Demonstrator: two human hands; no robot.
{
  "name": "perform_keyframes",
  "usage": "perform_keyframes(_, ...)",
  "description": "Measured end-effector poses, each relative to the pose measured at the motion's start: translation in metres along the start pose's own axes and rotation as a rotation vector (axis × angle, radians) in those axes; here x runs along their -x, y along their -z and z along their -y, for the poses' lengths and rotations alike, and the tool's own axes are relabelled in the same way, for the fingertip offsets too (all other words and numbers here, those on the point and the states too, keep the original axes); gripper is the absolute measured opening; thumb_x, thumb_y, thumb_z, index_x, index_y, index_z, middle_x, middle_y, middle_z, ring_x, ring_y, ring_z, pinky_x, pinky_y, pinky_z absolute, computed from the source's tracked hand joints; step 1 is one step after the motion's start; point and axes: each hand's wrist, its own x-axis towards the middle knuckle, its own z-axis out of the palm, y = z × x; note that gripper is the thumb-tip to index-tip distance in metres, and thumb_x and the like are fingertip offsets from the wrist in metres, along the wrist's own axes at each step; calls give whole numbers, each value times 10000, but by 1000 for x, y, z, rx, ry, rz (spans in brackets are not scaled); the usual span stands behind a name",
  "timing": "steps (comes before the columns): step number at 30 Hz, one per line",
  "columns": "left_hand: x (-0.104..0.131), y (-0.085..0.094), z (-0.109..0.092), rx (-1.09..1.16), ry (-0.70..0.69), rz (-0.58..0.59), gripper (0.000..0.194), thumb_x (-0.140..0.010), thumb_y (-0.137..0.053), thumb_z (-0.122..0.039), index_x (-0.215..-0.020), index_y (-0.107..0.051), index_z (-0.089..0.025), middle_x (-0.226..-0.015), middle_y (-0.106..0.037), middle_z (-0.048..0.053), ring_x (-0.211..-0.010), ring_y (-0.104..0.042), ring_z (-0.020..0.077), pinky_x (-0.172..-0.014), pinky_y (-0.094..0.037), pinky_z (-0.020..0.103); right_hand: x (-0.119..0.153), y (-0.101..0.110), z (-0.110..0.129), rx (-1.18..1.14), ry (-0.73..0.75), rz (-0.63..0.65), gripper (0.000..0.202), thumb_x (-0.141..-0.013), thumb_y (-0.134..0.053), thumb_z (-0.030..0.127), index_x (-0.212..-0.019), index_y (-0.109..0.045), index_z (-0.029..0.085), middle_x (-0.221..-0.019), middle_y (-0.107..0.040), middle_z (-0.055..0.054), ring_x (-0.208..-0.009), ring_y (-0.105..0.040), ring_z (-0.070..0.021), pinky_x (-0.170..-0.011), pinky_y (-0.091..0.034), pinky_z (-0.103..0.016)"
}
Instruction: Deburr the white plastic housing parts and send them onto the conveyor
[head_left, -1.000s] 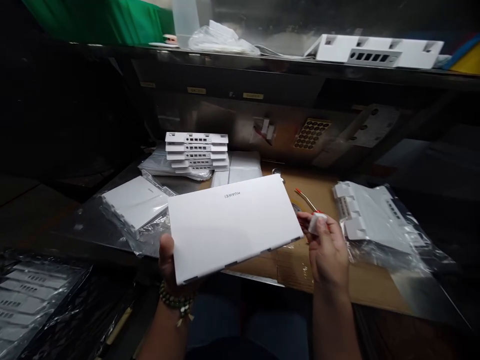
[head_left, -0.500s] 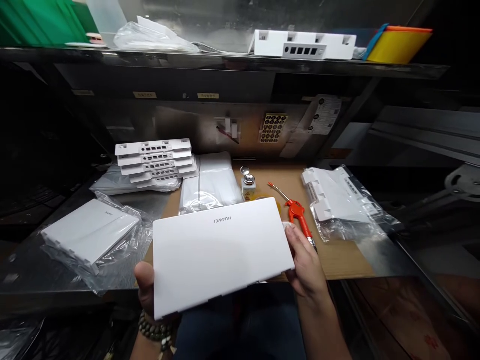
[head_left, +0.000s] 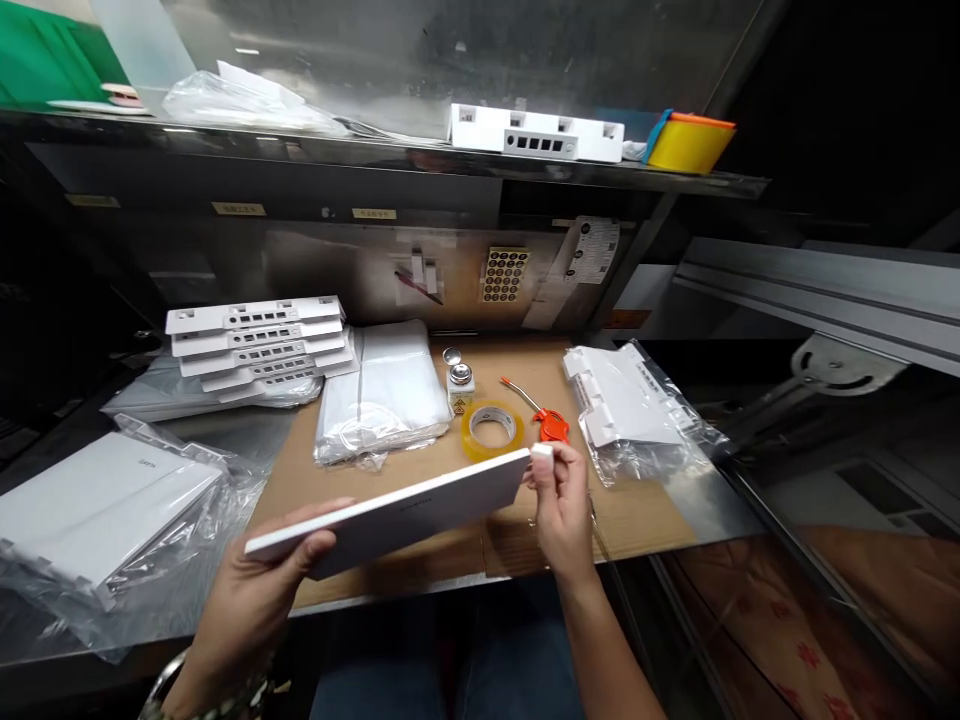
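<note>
My left hand point(head_left: 274, 570) grips the left end of a white plastic cover point(head_left: 420, 515), thumb on the near face and fingers behind. The cover is tilted nearly edge-on to me, its long thin edge upward, the dark lettering on its face hardly legible. At its right end, my right hand point(head_left: 562, 505) pinches a small white piece point(head_left: 541, 455), perhaps a folded wipe, close to the cover's corner; whether they touch I cannot tell. Beyond lie a roll of clear yellowish tape point(head_left: 491, 430), a red air blow gun point(head_left: 551, 425) and a small dispenser bottle point(head_left: 460, 388) with its lid up.
Stacked white covers point(head_left: 259, 345) stand at the back left beside a pile of clear plastic bags point(head_left: 382, 390). Bagged covers lie at left point(head_left: 112, 510) and right point(head_left: 626, 395). A shelf point(head_left: 390, 150) crosses above, holding another cover point(head_left: 536, 133) and a yellow container point(head_left: 688, 143).
The cover has turned from facing me to nearly edge-on. My right hand has moved from gripping its side to its upper right corner. The view has shifted right, and the tape now shows.
</note>
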Motion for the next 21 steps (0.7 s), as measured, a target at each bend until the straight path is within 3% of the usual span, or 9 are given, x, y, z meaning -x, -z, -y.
perform_keyframes(2,9,-7,3,60,-50,-14,431,-672,-843,64,-1005,-825,-208,-1088,-812,50,-1274,-656,315,-934,-602,228,-4,3,2,-62,-48,-42,356,-978,-623,560,-1124,-511,255,-995,-739,-18,-587,-631,-102,-536,-498,-232)
perform_keyframes(4,16,-17,4,97,-87,-27,460,-679,-818,88,-1005,-828,-237,-1115,-807,38,-1323,-619,305,-975,-584,236,-6,5,6,-183,-176,25,389,-952,-637,594,-1088,-499,257,-1020,-754,-21,-464,-583,-85,-412,-431,-214)
perform_keyframes(6,18,-28,1,-3,-145,15,404,-673,-860,27,-948,-841,-268,-1060,-818,30,-1211,-699,301,-937,-601,249,-5,5,9,-283,-291,102,416,-916,-673,613,-1050,-507,256,-1005,-765,-19,-437,-593,-96,-388,-449,-221)
perform_keyframes(9,15,-38,-8,-268,-267,136,251,-660,-921,-97,-850,-856,-249,-921,-825,70,-924,-778,302,-854,-615,294,-3,4,9,-356,-388,94,445,-851,-746,620,-993,-556,243,-894,-758,-7,-477,-641,-126,-416,-504,-241)
perform_keyframes(12,12,-39,-16,-408,-419,237,185,-746,-881,-181,-926,-859,-218,-944,-820,118,-885,-771,309,-837,-599,324,-3,3,5,-382,-408,37,421,-814,-798,585,-941,-601,236,-795,-723,15,-519,-655,-131,-467,-536,-249)
perform_keyframes(17,14,-38,-20,-394,-410,299,185,-798,-860,-258,-982,-852,-241,-933,-817,129,-904,-765,346,-879,-573,400,-4,2,5,-378,-405,-10,380,-797,-826,543,-888,-628,232,-714,-661,38,-543,-618,-127,-536,-551,-270)
perform_keyframes(19,14,-41,-18,-388,-437,344,213,-831,-834,-406,-966,-857,-243,-903,-816,128,-928,-763,359,-1011,-526,462,-3,1,7,-369,-376,-10,364,-819,-807,538,-847,-628,222,-715,-645,32,-576,-607,-124,-560,-537,-261)
perform_keyframes(21,13,-45,-14,-304,-531,320,401,-792,-797,-620,-910,-864,-243,-925,-817,126,-1096,-725,383,-1213,-346,509,-1,-2,12,-355,-304,-13,368,-877,-750,534,-780,-618,204,-711,-624,21,-612,-581,-115,-573,-500,-236)
